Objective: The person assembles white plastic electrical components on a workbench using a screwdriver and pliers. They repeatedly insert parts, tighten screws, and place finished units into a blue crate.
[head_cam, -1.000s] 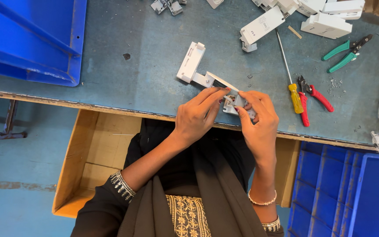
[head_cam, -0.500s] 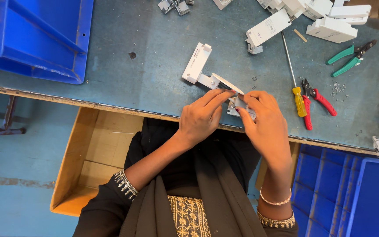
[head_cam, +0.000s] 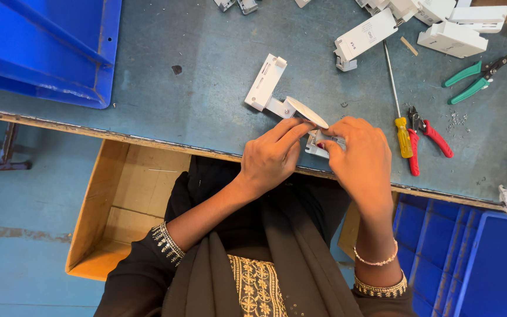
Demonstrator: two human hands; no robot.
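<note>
Both my hands, left hand (head_cam: pixel 271 158) and right hand (head_cam: pixel 362 155), pinch small white plastic part (head_cam: pixel 318 142) at worktop (head_cam: pixel 195 100) edge; slip likely drops it into cardboard box (head_cam: pixel 121 205).

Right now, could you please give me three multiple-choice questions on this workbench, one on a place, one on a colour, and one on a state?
1. Where does the yellow-handled screwdriver lie?
A. inside the cardboard box
B. on the bench beside the red-handled pliers
C. in the blue bin

2. What colour are the handles of the cutters near the far right of the bench?
A. green
B. orange
C. black

3. What is the state of the small white plastic part at the bench edge?
A. lying alone, untouched
B. held by one hand only
C. held between the left hand and the right hand

Answers: 1 B, its handle lies right next to the pliers on the bench top. 2 A, both handles are green. 3 C, fingers of both hands close on the part.
</note>
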